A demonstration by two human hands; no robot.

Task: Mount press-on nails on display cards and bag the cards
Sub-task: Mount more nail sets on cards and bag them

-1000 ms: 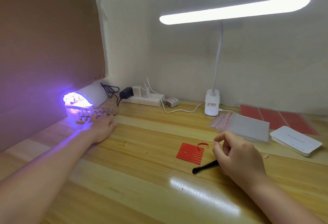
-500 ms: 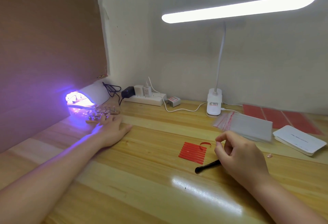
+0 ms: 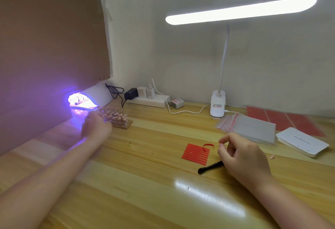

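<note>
Moved: rack of press-on nails [image 3: 117, 119] has come out from the curing lamp's mouth, right and nearer along the table; left hand [image 3: 96, 129] has travelled with it, motion-blurred.
Left hand: at the rack's near-left end, seen from the back; whether its fingers hold the rack or merely push it, cannot tell.
Right hand: right hand [image 3: 241, 154] hovers near-right, thumb and forefinger pinched together; something tiny may be between them, too small to confirm.
Rack: low wooden strip with rows of pale pink nails on stands, resting on the wooden table [image 3: 145, 192], just right of the glowing UV curing lamp [image 3: 81, 101].
Supplies: sheet of red adhesive strips [image 3: 195, 153], one strip curled up at its far edge; black tweezers [image 3: 210, 167] partly under the right hand; stack of clear bags [image 3: 248, 127] and white display cards [image 3: 302, 143] far right; one loose nail [image 3: 272, 156] beside the cards.
Step in hand (judged): bringing the cured nails to the work area.
Doing it well: slide the rack flat and slowly so no nail tips off its stand; stop short of the adhesive sheet, within the right hand's reach.
</note>
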